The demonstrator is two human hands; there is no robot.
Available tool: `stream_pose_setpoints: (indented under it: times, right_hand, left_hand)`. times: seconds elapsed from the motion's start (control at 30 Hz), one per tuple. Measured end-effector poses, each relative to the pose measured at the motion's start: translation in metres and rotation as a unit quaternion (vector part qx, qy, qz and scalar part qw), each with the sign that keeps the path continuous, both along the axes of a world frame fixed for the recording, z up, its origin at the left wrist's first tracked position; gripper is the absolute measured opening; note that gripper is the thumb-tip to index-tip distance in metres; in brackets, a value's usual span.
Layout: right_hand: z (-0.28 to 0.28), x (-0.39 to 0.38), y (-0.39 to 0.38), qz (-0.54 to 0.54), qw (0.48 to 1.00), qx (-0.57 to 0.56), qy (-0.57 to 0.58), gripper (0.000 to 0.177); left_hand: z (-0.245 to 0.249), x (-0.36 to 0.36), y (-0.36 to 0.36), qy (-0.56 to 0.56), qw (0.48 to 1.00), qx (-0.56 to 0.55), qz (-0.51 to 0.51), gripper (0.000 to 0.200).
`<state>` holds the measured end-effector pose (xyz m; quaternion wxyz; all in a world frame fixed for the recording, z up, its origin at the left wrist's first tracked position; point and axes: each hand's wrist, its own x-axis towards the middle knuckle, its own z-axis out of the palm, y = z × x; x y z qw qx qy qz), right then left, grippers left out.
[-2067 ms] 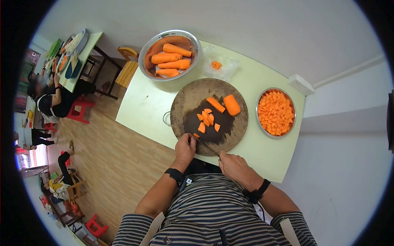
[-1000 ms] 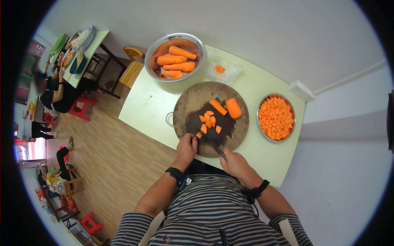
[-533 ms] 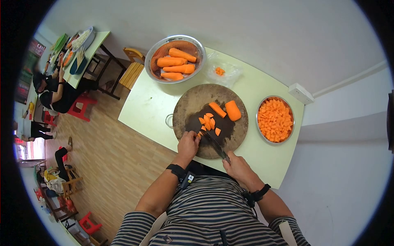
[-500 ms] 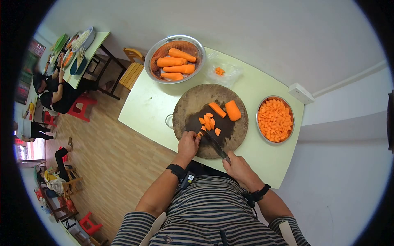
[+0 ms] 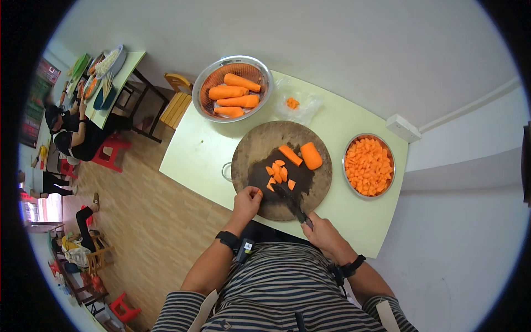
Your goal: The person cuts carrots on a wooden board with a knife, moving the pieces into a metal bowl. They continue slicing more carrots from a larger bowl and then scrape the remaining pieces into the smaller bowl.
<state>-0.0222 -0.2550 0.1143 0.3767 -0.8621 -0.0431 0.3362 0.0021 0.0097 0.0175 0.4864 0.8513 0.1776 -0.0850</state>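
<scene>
On the round wooden chopping board point(image 5: 249, 141), several cut carrot pieces point(image 5: 278, 171) lie near the centre, with a carrot stick point(image 5: 290, 155) and a thick carrot chunk point(image 5: 311, 156) behind them. My right hand point(image 5: 324, 233) is closed on the handle of a dark-bladed knife point(image 5: 290, 203), whose tip points at the pieces. At the board's left front edge is my left hand point(image 5: 247, 203), its fingers pinched together on a small orange bit of carrot at the fingertips.
A steel bowl with a strainer point(image 5: 201, 102) holds peeled carrots at the back left. Beside it lies a plastic bag point(image 5: 304, 110) with carrot bits. A bowl of diced carrot point(image 5: 369, 167) stands right. People sit far left near red stools point(image 5: 112, 152).
My left hand has moved left and slightly down, away from the blade and the cut pieces. The knife has shifted slightly, and the whole view has tilted a little.
</scene>
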Motion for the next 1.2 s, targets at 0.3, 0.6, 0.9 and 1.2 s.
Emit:
stream_pose_setpoints:
  times: [0.3,0.6,0.9,1.2]
  right_hand:
    - [0.005,-0.003,-0.007,0.019,1.000,-0.006,-0.002,0.029]
    - [0.016,-0.023,-0.012,-0.028,0.999,-0.026,-0.020,0.026]
    - [0.025,-0.048,-0.014,-0.184,0.981,-0.067,0.003,0.029]
    - [0.025,-0.027,-0.020,-0.205,0.977,-0.044,-0.031,0.023]
  left_hand:
    - [0.023,0.089,0.015,-0.075,0.993,-0.092,0.019,0.022]
    - [0.068,0.229,-0.025,-0.225,0.972,-0.055,-0.042,0.019]
    - [0.003,0.308,-0.048,-0.206,0.974,0.002,-0.094,0.027]
    - [0.047,0.232,-0.047,-0.013,0.959,0.019,-0.282,0.032]
